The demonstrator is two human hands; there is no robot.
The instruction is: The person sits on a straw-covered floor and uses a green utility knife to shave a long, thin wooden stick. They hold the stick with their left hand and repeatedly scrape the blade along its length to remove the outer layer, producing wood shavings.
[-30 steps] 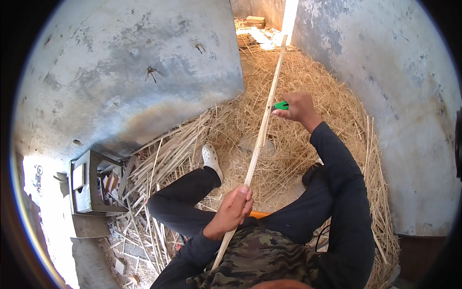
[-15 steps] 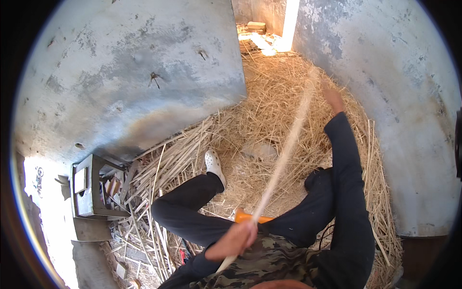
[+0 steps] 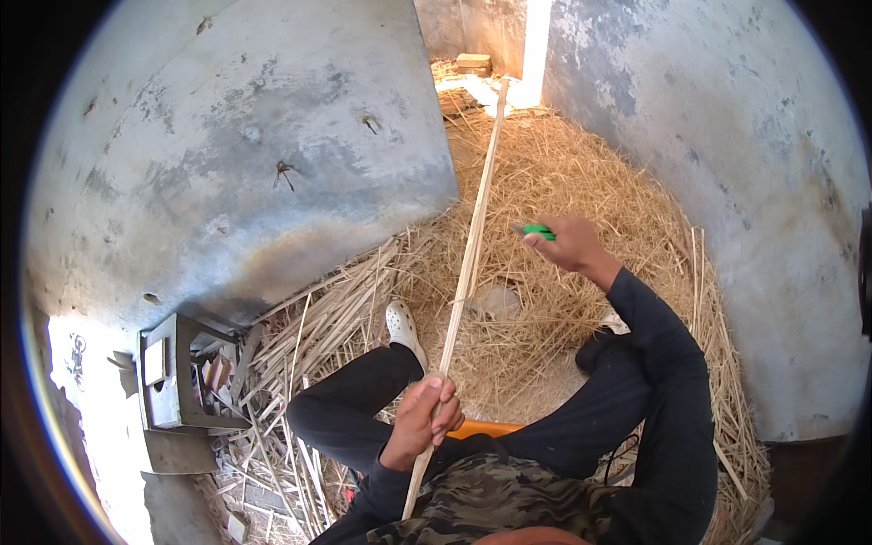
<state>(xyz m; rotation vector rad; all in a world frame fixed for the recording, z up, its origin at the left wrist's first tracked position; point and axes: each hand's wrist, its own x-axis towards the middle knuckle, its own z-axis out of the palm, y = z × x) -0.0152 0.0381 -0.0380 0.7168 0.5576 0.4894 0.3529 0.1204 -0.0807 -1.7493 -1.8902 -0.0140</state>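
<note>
My left hand (image 3: pixel 422 421) is wrapped round the lower part of a long, pale split-cane strip (image 3: pixel 476 229). The strip slants up and away from my lap toward the bright gap at the far end. To the right of the strip and apart from it, my right hand (image 3: pixel 574 243) grips a small knife (image 3: pixel 539 232) with a green handle. Its short dark tip points left, toward the strip, and is slightly blurred. Beneath both hands lies a thick layer of straw-like shavings (image 3: pixel 554 173).
A pile of cane strips (image 3: pixel 318 304) lies at the left along the wall (image 3: pixel 245 136). Beside it stands a small frame-like wooden stool (image 3: pixel 173 372) on its side. Part of an orange object (image 3: pixel 486 427) shows between my legs. More strips (image 3: pixel 713 363) lie at the right wall.
My right hand has come back from far along the strip toward me and left, bringing the knife into view. The strip has swung left and is steeper; my left hand has risen slightly.
</note>
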